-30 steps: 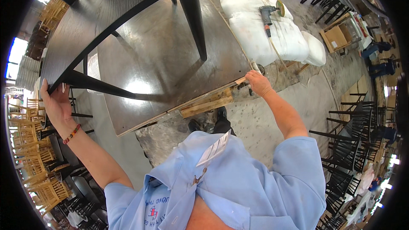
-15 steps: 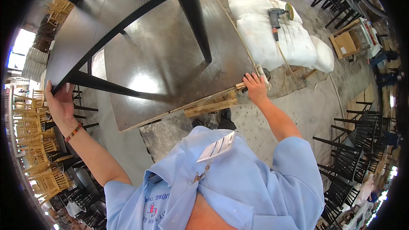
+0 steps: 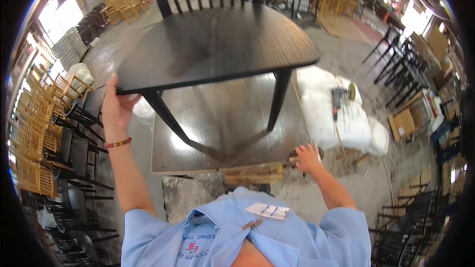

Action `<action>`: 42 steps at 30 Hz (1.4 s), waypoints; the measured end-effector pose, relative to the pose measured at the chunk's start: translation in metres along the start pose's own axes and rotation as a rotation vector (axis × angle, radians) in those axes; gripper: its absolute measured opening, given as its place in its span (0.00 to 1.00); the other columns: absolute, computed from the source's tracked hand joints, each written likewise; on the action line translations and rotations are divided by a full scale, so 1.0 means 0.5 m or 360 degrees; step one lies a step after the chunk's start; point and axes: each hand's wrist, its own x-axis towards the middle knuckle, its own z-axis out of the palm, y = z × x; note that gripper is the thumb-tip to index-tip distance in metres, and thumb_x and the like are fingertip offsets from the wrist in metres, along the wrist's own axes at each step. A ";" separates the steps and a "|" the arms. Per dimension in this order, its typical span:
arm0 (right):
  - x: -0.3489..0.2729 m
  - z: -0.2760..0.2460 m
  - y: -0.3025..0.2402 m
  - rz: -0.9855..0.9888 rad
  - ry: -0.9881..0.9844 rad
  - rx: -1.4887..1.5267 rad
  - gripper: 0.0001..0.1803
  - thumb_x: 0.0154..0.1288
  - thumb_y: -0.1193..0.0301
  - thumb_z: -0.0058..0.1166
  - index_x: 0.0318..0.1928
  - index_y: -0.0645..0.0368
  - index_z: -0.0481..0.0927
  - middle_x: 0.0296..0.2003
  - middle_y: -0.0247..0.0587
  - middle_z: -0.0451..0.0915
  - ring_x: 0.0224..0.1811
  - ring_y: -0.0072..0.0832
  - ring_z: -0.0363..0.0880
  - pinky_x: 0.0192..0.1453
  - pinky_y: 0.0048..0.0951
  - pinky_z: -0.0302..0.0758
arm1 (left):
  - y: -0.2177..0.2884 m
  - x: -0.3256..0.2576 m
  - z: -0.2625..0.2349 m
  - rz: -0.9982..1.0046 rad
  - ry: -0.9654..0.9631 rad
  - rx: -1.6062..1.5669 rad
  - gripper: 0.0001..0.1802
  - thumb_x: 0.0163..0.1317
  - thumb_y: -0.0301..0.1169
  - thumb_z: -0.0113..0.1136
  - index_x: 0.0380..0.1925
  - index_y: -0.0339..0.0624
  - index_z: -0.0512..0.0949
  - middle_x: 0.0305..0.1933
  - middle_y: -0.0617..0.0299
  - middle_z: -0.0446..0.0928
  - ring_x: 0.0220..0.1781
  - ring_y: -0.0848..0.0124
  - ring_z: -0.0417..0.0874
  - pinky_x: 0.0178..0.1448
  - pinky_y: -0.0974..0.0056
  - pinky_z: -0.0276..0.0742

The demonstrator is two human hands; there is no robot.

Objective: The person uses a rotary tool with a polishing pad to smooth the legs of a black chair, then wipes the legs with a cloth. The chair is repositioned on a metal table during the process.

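Note:
A black wooden chair (image 3: 213, 49) with a slatted back stands upright on a dark brown tabletop (image 3: 232, 155), its seat towards me. My left hand (image 3: 118, 111) grips the left front corner of the seat, thumb on top and fingers beneath. At the tabletop's near right corner, my right hand (image 3: 308, 158) rests with its fingers stretched out beside a small wooden piece, partly hidden, whose kind I cannot make out. Two front legs of the chair show on the tabletop; the rear legs are hidden under the seat.
Right of the tabletop, a power sander (image 3: 339, 101) with a hose lies on a white wrapped bundle (image 3: 354, 128). Black chairs (image 3: 81, 153) and light wooden chairs (image 3: 34, 143) crowd the left. More black chairs (image 3: 401, 62) and a cardboard box (image 3: 403, 123) are at the right.
The chair has turned and come level, from tilted at the upper left to standing with its back away from me. The view has shifted; my left hand still holds the seat edge.

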 end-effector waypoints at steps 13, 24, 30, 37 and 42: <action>0.305 -0.558 -0.167 0.0434 0.0736 0.2660 0.14 0.69 0.58 0.54 0.46 0.53 0.80 0.40 0.29 0.79 0.43 0.22 0.77 0.49 0.37 0.76 | 0.000 0.000 0.014 0.0004 -0.0104 0.0061 0.06 0.67 0.38 0.61 0.35 0.50 0.79 0.34 0.72 0.78 0.37 0.78 0.78 0.46 0.55 0.76; 0.362 -0.513 -0.108 0.0232 0.0832 0.2981 0.08 0.66 0.68 0.55 0.41 0.57 0.79 0.36 0.32 0.79 0.39 0.25 0.77 0.48 0.36 0.76 | -0.058 0.050 0.079 0.0132 -0.0300 -0.0252 0.06 0.63 0.30 0.62 0.37 0.40 0.80 0.36 0.65 0.81 0.36 0.75 0.80 0.42 0.66 0.75; 0.495 -0.532 -0.205 -0.0211 0.0927 0.3258 0.06 0.65 0.68 0.56 0.38 0.56 0.80 0.37 0.35 0.82 0.43 0.30 0.80 0.51 0.37 0.74 | 0.018 0.177 0.030 0.0313 -0.0214 -0.0204 0.08 0.61 0.29 0.62 0.40 0.39 0.80 0.37 0.65 0.81 0.38 0.77 0.79 0.40 0.69 0.73; 0.201 -0.521 -0.035 0.0326 0.0783 0.2307 0.23 0.62 0.74 0.55 0.57 0.71 0.77 0.49 0.44 0.83 0.53 0.33 0.81 0.61 0.40 0.76 | -0.134 -0.103 0.021 0.0466 -0.0312 -0.0402 0.14 0.64 0.25 0.56 0.48 0.29 0.74 0.44 0.61 0.80 0.46 0.72 0.80 0.58 0.65 0.75; 0.263 -0.999 -0.282 -0.0451 0.1216 0.2321 0.34 0.78 0.53 0.46 0.73 0.63 0.61 0.66 0.53 0.72 0.68 0.42 0.70 0.67 0.46 0.68 | -0.174 -0.327 0.009 0.0665 -0.0436 -0.0059 0.35 0.66 0.29 0.58 0.69 0.25 0.58 0.58 0.52 0.75 0.57 0.69 0.76 0.66 0.64 0.70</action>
